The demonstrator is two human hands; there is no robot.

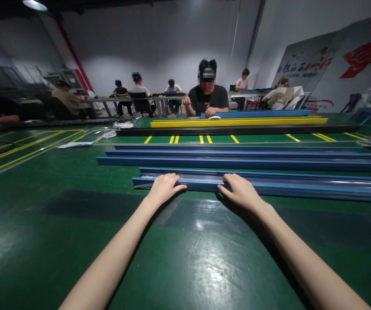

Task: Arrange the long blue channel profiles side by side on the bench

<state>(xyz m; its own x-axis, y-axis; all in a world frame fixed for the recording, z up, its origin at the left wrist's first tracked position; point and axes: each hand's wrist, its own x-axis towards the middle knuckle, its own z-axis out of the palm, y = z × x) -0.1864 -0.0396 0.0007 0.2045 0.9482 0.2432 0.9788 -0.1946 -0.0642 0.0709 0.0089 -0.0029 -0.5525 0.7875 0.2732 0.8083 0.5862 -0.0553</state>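
Observation:
Across the green table lies a long blue channel strip, its open side up and its near wall facing me. My left hand grips that wall close to the strip's left end, fingers over the edge and thumb in front. Farther right, my right hand holds the same wall in the same way, its thumb pointing towards the left one. Something clear and film-like shows along the strip's left end. A transparent plastic sheet lies flat on the table between me and the strip.
More blue strips lie parallel just beyond. Farther back are a black strip and a yellow strip. A person in a dark shirt sits across the table. Crumpled clear plastic lies at back left.

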